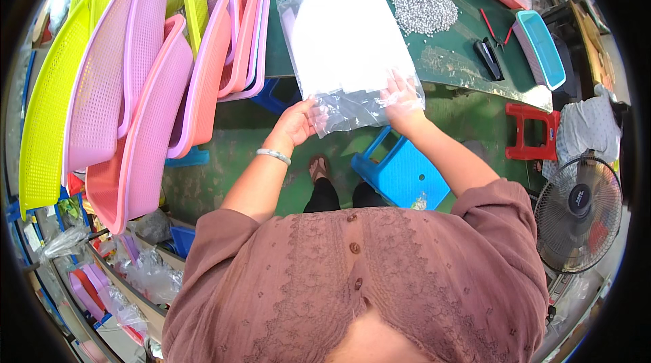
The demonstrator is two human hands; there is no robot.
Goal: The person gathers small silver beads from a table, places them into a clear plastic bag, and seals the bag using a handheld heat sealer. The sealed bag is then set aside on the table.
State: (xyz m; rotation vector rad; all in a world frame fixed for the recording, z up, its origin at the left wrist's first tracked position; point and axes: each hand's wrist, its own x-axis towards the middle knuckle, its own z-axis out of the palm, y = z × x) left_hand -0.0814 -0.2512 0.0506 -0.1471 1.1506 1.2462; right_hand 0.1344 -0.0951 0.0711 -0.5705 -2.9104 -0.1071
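Observation:
A clear plastic bag [349, 108] with bright white, flat contents [349, 37] lies on the green table, its near end hanging over the front edge. The contents are too overexposed to make out. At the bag's near left corner, my left hand [298, 122] has its fingers closed on the plastic. My right hand [401, 100] rests at the near right corner with fingers stretched out flat against the bag. Just beyond the bag, to its right, is a pile of small silvery pieces [424, 9].
Stacked pink, coral and lime plastic baskets [152, 91] crowd the left. On the table's right are a black stapler [488, 59], red-handled pliers [498, 41] and a teal-and-pink basket [540, 51]. A blue stool [407, 176], red stool [532, 131] and black fan [578, 214] stand below.

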